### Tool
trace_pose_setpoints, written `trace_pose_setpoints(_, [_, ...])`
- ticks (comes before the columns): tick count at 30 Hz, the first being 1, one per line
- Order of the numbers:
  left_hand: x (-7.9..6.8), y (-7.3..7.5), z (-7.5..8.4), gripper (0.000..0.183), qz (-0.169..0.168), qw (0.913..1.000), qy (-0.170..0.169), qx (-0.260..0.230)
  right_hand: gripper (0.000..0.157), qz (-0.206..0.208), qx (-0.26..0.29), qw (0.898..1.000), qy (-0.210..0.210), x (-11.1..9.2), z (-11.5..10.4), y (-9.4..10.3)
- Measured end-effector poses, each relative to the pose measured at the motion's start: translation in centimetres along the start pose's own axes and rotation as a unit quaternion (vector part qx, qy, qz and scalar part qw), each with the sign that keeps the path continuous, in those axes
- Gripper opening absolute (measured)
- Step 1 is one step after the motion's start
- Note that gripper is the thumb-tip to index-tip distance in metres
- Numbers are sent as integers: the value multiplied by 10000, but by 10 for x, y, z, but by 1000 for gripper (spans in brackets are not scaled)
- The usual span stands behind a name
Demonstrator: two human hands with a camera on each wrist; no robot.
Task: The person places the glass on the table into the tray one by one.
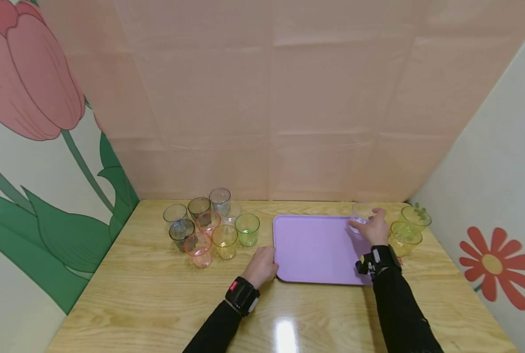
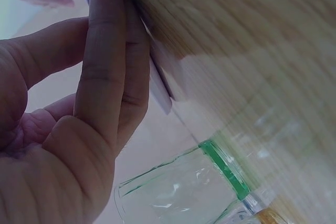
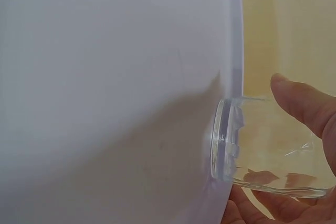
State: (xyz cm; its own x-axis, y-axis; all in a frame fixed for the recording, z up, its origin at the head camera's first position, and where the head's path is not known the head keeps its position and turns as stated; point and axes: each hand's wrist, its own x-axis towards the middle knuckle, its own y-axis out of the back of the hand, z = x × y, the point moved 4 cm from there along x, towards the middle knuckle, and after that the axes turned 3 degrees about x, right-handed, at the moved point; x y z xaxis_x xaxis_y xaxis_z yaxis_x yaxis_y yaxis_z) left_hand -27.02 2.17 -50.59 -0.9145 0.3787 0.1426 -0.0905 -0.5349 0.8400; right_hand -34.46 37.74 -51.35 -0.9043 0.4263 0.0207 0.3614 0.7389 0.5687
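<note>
A purple rectangular tray (image 1: 315, 250) lies on the wooden table. At its left edge, near the front corner, my left hand (image 1: 261, 267) holds the rim; the left wrist view shows the fingers (image 2: 102, 61) along the tray's edge. My right hand (image 1: 374, 229) grips a clear glass (image 3: 273, 150) at the tray's far right corner. In the right wrist view the thumb is on one side of the glass and the fingers on the other, with its thick base at the tray's raised rim. A green glass (image 1: 247, 235) stands just left of the tray.
Left of the tray, several tinted glasses stand close together, among them a yellow glass (image 1: 225, 243), a pink glass (image 1: 199, 251) and a dark glass (image 1: 182, 235). Right of my right hand stand a yellow glass (image 1: 405, 240) and a yellow-green glass (image 1: 414, 215), near the wall.
</note>
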Motion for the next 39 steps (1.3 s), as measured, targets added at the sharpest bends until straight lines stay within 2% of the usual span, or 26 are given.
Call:
trace_pose_setpoints(14, [0, 1, 1, 19, -27, 10000, -14, 26, 99, 87, -28, 9997, -231, 0, -1, -1])
trace_pose_setpoints(32, [1, 1, -2, 19, -205, 9997, 95, -73, 100, 160, -221, 9996, -35, 3, -1, -4])
trace_pose_setpoints(39, [0, 1, -1, 22, -137, 9999, 15, -16, 111, 161, -316, 9994, 3, 3, -3, -3])
